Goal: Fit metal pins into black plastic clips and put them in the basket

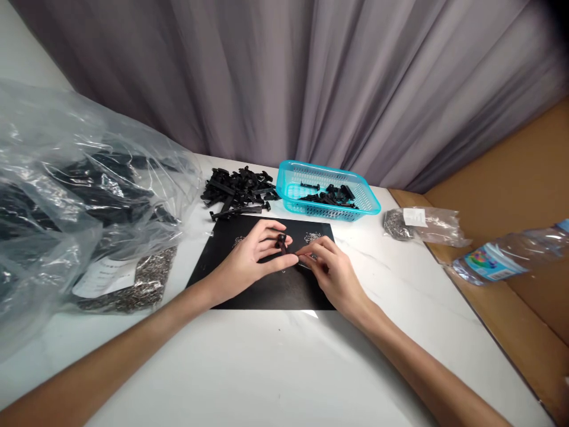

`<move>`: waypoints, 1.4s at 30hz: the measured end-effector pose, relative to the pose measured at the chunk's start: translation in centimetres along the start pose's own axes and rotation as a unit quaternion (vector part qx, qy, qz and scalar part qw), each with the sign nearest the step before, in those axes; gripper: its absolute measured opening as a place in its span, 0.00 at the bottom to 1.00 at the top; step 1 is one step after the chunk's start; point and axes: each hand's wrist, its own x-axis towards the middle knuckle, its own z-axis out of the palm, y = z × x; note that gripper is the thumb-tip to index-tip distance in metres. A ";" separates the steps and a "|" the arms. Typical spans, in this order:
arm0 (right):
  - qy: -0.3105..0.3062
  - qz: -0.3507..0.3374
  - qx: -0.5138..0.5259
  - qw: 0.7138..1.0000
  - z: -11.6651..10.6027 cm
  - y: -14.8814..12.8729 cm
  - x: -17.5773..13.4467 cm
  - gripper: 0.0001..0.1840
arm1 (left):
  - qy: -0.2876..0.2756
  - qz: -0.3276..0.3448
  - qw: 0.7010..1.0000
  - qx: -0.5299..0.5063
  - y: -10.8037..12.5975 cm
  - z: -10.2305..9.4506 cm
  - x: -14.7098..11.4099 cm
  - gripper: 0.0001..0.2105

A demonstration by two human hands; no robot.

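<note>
The left hand (255,258) grips a small black plastic part (281,240) above the black mat (267,296); the right hand (335,270) is pinched closed beside it, on what I can't tell. A loose hold could drop the part, scattering the tiny metal pieces (313,237) nearby.

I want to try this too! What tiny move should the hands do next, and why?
Perhaps move the right hand a little closer to the black piece, because the left hand holds that piece and the right hand is pinched just beside it.
</note>
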 end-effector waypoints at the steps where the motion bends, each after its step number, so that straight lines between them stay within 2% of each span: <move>1: -0.001 0.003 0.006 1.000 -0.1 -0.1 0.0 0.08 | -0.002 0.003 1.000 0.022 -0.1 0.0 -0.1 0.28; 4: -0.005 0.019 0.035 0.999 -0.3 -0.4 0.2 0.08 | 0.000 0.023 0.996 0.081 -0.2 -0.1 -0.1 0.33; 8: -0.011 0.054 0.071 0.996 -0.7 -0.9 0.3 0.04 | 0.000 0.068 0.989 0.128 -0.1 -0.3 -0.1 0.31; 11: -0.028 0.077 0.094 0.992 -0.9 -1.1 0.4 0.03 | 0.001 0.071 0.988 0.140 -0.1 -0.4 -0.1 0.31; 14: -0.036 0.088 0.115 0.989 -1.0 -1.2 0.4 0.04 | 0.013 0.053 0.994 0.093 -0.1 -0.3 0.0 0.30; 17: -0.023 0.083 0.123 0.989 -1.1 -1.1 0.4 0.05 | 0.018 0.008 1.000 0.020 0.3 -0.1 0.0 0.32; 22: -0.028 0.072 0.128 0.989 -1.3 -1.3 0.3 0.05 | -0.012 -0.020 0.999 -0.040 0.8 0.4 0.0 0.37; 28: -0.034 0.061 0.139 0.988 -1.4 -1.6 0.1 0.06 | -0.002 -0.089 0.985 -0.150 0.8 1.0 0.0 0.31; 31: -0.039 0.050 0.145 0.987 -1.4 -1.6 0.1 0.08 | -0.004 -0.120 0.980 -0.157 0.6 1.1 -0.1 0.33; 35: -0.033 0.025 0.146 0.988 -1.5 -1.5 0.1 0.07 | 0.008 -0.120 0.981 -0.151 0.8 1.1 -0.2 0.33; 42: -0.028 0.012 0.185 0.982 -1.7 -1.5 0.1 0.07 | -0.016 -0.129 0.980 -0.154 1.3 0.7 -0.1 0.33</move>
